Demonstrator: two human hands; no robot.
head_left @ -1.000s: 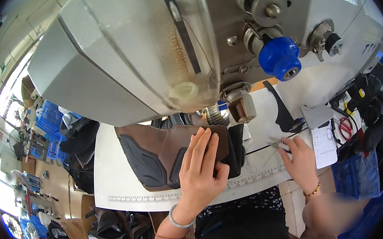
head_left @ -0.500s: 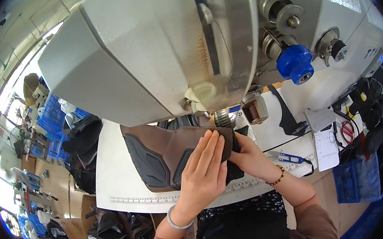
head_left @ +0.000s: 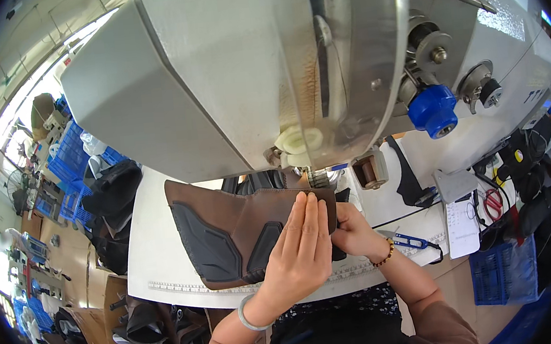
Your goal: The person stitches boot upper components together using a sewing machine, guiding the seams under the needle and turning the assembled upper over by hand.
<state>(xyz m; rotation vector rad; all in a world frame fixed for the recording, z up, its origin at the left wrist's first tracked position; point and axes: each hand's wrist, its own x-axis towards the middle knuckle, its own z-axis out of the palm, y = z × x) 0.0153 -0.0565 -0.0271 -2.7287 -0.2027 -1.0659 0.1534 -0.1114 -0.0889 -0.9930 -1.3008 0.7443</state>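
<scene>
A brown leather boot upper (head_left: 246, 222) with black moulded panels lies on the white sewing table, its far edge under the head of a large grey sewing machine (head_left: 213, 78). My left hand (head_left: 299, 259) rests flat on the upper's right part, fingers stretched out and close together. Beside it, my right hand (head_left: 359, 231) grips the upper's right end, thumb bent; its other fingertips are hidden. A ridged metal wheel (head_left: 319, 179) sits just beyond my left fingertips. The needle cannot be made out.
On the table's right lie a black strip (head_left: 410, 179), blue thread snips (head_left: 409, 241), a notepad (head_left: 462, 228) and red-handled scissors (head_left: 493, 204). A ruler tape (head_left: 187, 286) follows the near edge. Cardboard boxes (head_left: 98, 328) of dark pieces and a blue crate (head_left: 489, 277) stand below.
The whole view has shifted a little. The upper's left end has swung slightly toward me. My left hand stays flat on the upper and my right hand remains at its right end.
</scene>
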